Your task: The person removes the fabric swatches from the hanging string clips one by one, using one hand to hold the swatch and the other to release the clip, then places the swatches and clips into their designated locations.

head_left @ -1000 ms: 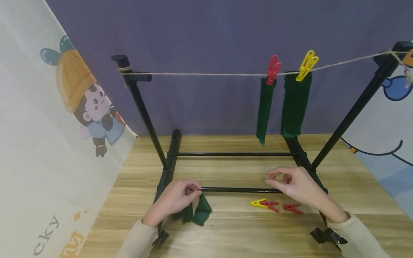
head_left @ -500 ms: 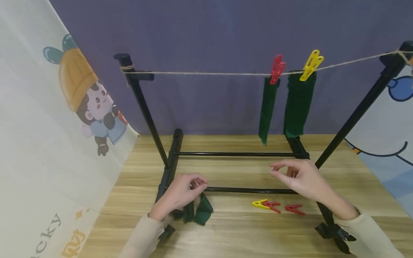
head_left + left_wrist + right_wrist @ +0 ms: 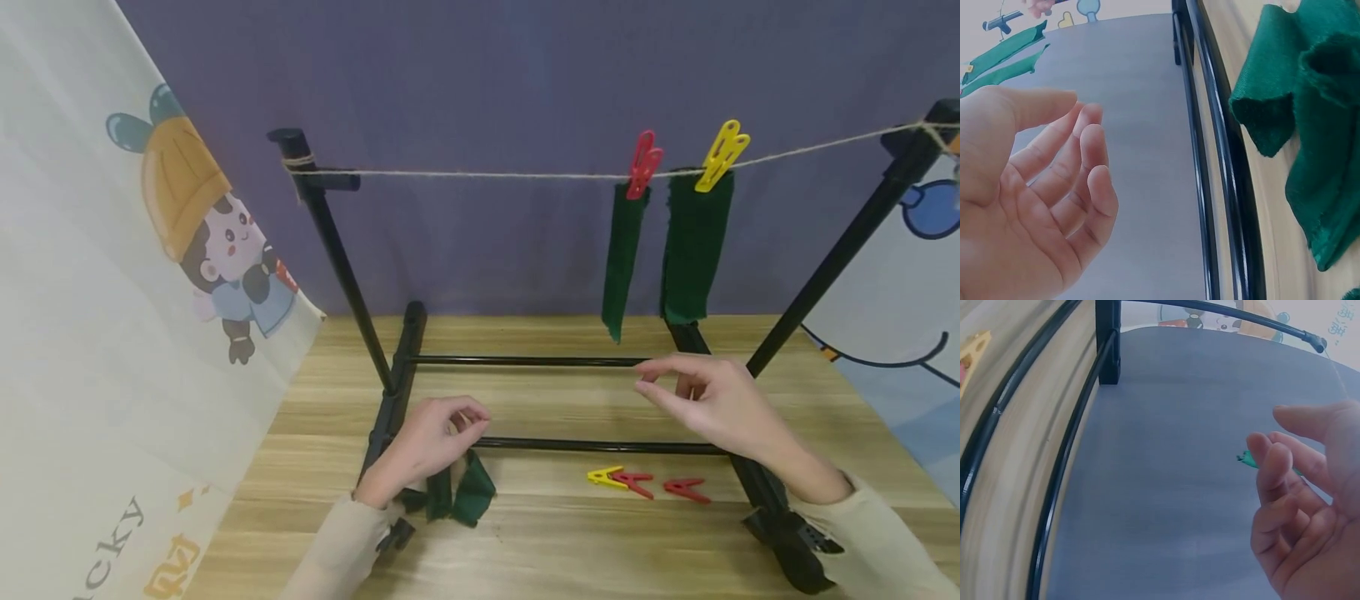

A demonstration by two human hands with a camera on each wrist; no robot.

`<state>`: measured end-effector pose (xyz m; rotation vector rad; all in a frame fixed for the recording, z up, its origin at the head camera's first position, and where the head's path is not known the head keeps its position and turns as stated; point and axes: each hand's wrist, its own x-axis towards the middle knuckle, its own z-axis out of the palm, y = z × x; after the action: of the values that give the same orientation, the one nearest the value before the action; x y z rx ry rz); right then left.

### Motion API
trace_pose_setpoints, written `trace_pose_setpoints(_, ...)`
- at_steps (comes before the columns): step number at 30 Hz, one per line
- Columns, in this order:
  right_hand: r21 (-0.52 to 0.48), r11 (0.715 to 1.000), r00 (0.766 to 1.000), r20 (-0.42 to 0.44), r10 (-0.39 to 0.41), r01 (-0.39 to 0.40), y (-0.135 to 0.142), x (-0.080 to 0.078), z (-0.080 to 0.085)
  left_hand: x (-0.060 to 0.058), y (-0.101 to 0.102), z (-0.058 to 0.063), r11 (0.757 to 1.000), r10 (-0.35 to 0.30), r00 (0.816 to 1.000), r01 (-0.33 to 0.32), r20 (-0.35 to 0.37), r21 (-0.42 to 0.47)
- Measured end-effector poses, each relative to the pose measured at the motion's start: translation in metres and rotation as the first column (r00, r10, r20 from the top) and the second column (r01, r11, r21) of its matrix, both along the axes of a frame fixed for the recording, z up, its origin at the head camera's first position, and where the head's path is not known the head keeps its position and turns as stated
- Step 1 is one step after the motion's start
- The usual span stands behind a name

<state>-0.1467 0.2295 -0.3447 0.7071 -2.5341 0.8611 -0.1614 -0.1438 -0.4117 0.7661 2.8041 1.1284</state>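
My left hand (image 3: pixel 437 437) hovers near the front crossbar, just above crumpled green cloth (image 3: pixel 474 492) on the table. Its fingers are loosely curved, and the left wrist view shows nothing in them. Over the rack's right side is my right hand (image 3: pixel 712 408), thumb and forefinger apart, also without anything in its grasp. A yellow clothespin (image 3: pixel 604 477) and a red clothespin (image 3: pixel 636 482) lie touching below it, beside another red clothespin (image 3: pixel 686 490). On the string, a red clothespin (image 3: pixel 643 167) holds a narrow green strip (image 3: pixel 625 258); a yellow clothespin (image 3: pixel 722 158) holds a wider green piece (image 3: pixel 697 250).
A black tube rack stands on the wooden table (image 3: pixel 570 550), with a left post (image 3: pixel 341 267) and a right post (image 3: pixel 832 262). Twine (image 3: pixel 480 174) runs between their tops. Low down are a front crossbar (image 3: pixel 585 446) and a rear crossbar (image 3: pixel 525 361). A purple-grey backdrop (image 3: pixel 480 83) hangs behind.
Both hands have risen slightly and drifted to the right, the left one moving off from the cloth. The clothespins and hanging pieces stay put; the view shifts a little.
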Motion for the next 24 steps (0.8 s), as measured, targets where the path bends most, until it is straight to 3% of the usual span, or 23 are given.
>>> trace_pose_setpoints(11, -0.004, 0.999, 0.997, -0.071, 0.041, -0.041, -0.002, -0.003, 0.022, -0.001, 0.006, 0.007, 1.000, -0.005, 1.000, 0.005, -0.019, 0.014)
trace_pose_setpoints(24, 0.032, 0.999, 0.990, -0.141, 0.031, -0.027, -0.009, -0.001, 0.043, -0.014, 0.012, 0.017, 0.999, -0.017, 0.999, 0.019, -0.046, 0.047)
